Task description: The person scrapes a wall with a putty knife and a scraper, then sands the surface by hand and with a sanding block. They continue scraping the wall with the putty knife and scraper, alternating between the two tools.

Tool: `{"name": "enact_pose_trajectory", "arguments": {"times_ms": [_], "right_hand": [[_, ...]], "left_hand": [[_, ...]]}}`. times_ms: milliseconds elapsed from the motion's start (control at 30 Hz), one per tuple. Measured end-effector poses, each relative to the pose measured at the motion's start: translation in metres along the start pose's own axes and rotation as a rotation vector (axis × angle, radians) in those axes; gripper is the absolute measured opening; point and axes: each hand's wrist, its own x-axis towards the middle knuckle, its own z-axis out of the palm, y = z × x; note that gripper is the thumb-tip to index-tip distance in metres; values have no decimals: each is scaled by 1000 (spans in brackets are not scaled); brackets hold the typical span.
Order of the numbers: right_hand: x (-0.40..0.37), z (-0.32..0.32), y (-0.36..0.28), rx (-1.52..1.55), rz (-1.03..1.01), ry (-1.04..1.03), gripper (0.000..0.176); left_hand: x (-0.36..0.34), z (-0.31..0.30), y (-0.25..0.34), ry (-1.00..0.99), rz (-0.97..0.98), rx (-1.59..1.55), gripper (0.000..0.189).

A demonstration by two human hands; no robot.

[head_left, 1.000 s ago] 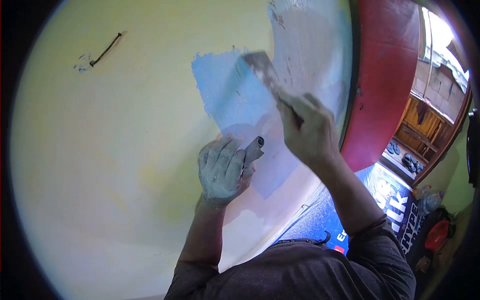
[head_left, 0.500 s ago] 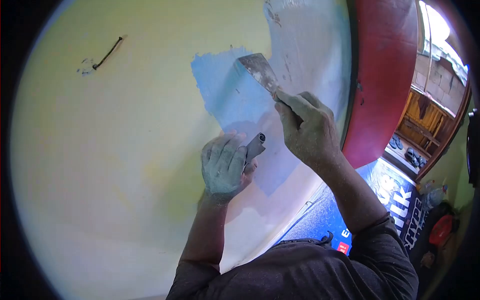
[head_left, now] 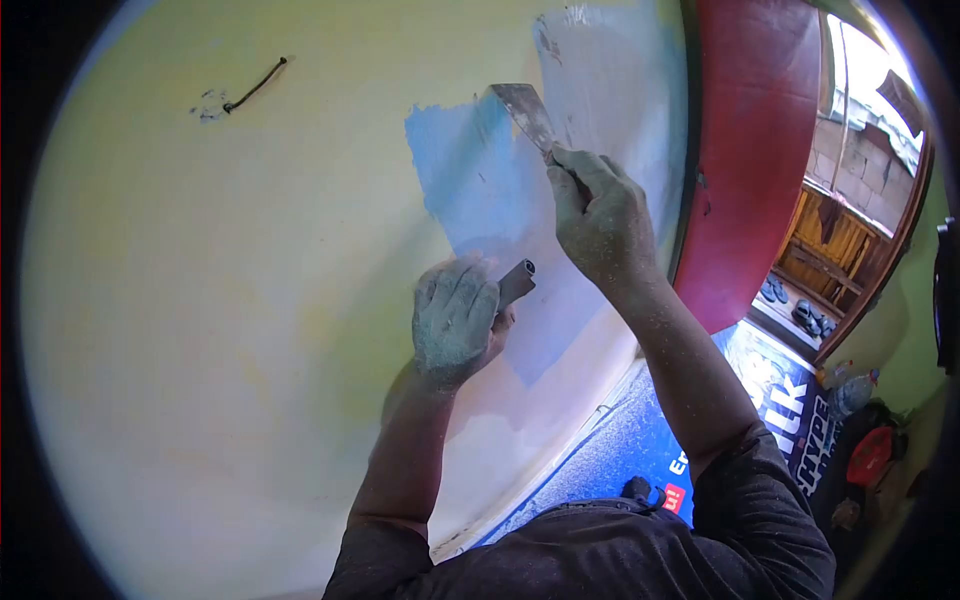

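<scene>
My right hand grips a scraper with a wide, worn metal blade. The blade slants up and left over the wall, by the top of a bright blue patch. Lower and to the left, my left hand is against the wall, dusted with pale powder. A rolled grey sheet is held between its thumb and fingers, one curled end sticking out to the right. Pale yellow wall surrounds the patch, and a lighter blue area lies to its right.
A dark nail juts from the wall at upper left. On the right hangs a red panel beside a doorway with shoes. A printed blue banner covers the floor. Plastic bottles and a red object lie at far right.
The scraper has moved upward along the wall to the blue patch's upper edge. My left hand keeps its hold on the rolled sheet. The whole view has shifted slightly.
</scene>
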Motion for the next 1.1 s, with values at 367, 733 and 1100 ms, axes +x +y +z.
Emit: {"name": "enact_pose_trajectory", "arguments": {"times_ms": [367,733,1100], "right_hand": [[-219,-34,149,-9,624,-306,65],[-295,-101,229,-74,555,-752,49],[-343,-220,291,-128,719,-983,46]], "left_hand": [[10,-22,16,-251,-80,113,32],[114,9,-6,-67,-21,482,27],[90,62,-12,28,-101,723,26]]}}
